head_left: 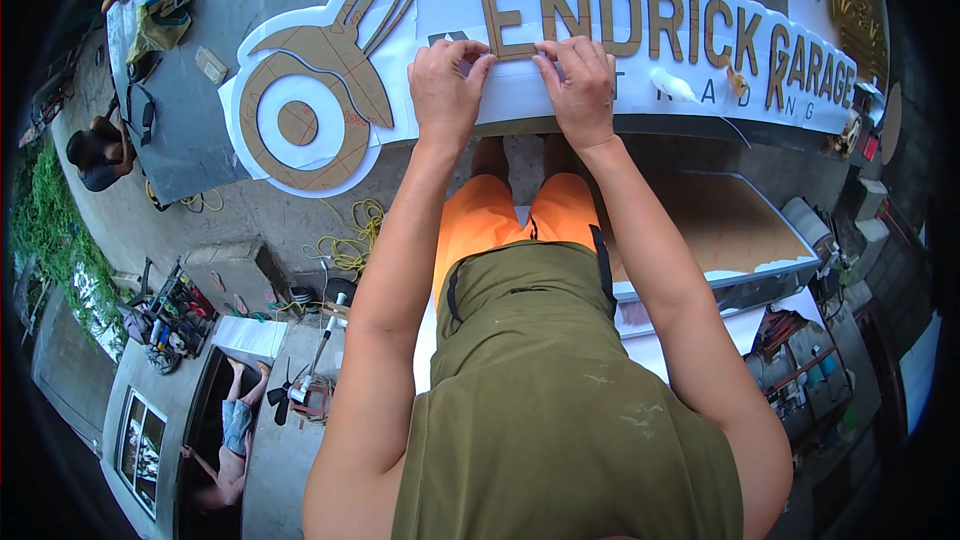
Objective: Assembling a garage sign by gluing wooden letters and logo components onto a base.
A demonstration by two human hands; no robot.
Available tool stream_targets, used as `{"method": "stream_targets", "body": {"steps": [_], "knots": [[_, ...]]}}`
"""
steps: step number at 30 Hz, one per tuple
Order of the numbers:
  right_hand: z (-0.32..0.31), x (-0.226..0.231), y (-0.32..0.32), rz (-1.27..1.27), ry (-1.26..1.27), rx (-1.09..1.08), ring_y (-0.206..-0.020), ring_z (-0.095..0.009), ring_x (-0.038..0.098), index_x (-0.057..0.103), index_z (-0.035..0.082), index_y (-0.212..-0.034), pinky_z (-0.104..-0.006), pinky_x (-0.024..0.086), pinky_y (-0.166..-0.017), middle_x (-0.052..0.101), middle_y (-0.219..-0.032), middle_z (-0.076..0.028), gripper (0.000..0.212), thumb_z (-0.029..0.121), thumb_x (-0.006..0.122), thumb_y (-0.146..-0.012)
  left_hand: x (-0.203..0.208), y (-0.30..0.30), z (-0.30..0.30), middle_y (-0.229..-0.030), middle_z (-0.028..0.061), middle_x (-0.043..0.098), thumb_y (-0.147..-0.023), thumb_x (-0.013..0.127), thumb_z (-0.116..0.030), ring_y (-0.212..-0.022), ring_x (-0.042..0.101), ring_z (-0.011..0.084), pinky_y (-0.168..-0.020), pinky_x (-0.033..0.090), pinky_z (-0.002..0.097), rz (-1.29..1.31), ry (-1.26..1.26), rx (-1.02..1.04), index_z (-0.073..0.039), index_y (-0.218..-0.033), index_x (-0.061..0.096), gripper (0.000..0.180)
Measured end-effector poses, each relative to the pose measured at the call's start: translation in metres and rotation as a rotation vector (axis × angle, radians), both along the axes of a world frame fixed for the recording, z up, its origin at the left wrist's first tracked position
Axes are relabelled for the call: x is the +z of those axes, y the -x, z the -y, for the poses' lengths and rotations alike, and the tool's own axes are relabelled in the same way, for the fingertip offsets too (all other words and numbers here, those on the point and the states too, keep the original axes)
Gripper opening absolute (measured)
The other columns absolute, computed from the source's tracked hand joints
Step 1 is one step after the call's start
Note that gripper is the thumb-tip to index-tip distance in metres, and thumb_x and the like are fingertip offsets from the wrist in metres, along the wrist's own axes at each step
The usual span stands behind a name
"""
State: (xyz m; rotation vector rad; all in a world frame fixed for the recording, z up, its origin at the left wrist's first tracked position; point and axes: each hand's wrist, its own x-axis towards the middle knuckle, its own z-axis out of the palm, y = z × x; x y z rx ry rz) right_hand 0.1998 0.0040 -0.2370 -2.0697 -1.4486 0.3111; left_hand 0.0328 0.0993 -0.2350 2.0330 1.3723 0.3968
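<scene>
My left hand (447, 90) and my right hand (578, 90) are close together over a white sign sheet (440, 20), near the lower edge of a brown cut-out letter (508, 15). Thumb and forefinger are pinched on each hand. Whatever lies between the fingertips is too small to make out. Brown cut-out letters with red lines run to the right across the sheet. To the left is a brown cut-out motorcycle shape (285, 45) with a ringed wheel (255, 130). A small white bottle-like thing (673, 86) lies right of my right hand, beside a small orange-tan piece (737, 83).
The sheet lies on a dark table (200, 130), with a pale small block (211, 65) at left. Below are a tangled yellow cable (355, 240) and a brown-topped panel (700, 220). One person (98, 152) crouches at left; another (236, 430) is in a doorway.
</scene>
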Motion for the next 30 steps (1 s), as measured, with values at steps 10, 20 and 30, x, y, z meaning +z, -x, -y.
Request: {"method": "stream_targets", "body": {"steps": [10,20,30], "knots": [[0.0021,-0.0037,0.0016,0.001,-0.031,-0.028,-0.090,-0.021,0.062,0.077,0.013,-0.101,-0.0361,0.041,-0.081,0.067,-0.091,-0.001,0.017,0.014,0.083,-0.085,0.0008,-0.0009,0.0007,-0.085,0.0028,0.070,-0.084,0.083,-0.023,-0.084,0.062,0.0238,-0.081,0.044,0.0392,0.021,0.023,0.033,-0.014,-0.089,0.082,0.011],[0.0005,-0.0011,0.0011,-0.007,-0.028,-0.041,-0.088,-0.019,0.061,0.079,0.015,-0.098,-0.0349,0.041,-0.080,0.069,-0.089,0.002,0.015,0.015,0.084,-0.084,-0.0011,-0.0020,0.0011,-0.083,0.0028,0.069,-0.083,0.083,-0.022,-0.084,0.061,0.0234,-0.080,0.044,0.0391,0.036,0.014,0.049,-0.015,-0.089,0.082,0.010],[0.0006,-0.0024,0.0017,0.007,-0.033,-0.049,-0.086,-0.019,0.060,0.079,0.016,-0.098,-0.0345,0.040,-0.079,0.069,-0.089,0.002,0.016,0.015,0.084,-0.084,0.0034,-0.0027,-0.0015,-0.081,0.0039,0.069,-0.083,0.084,-0.019,-0.079,0.062,0.0218,-0.077,0.050,0.0367,0.006,0.003,0.030,-0.011,-0.093,0.082,0.012]]}}
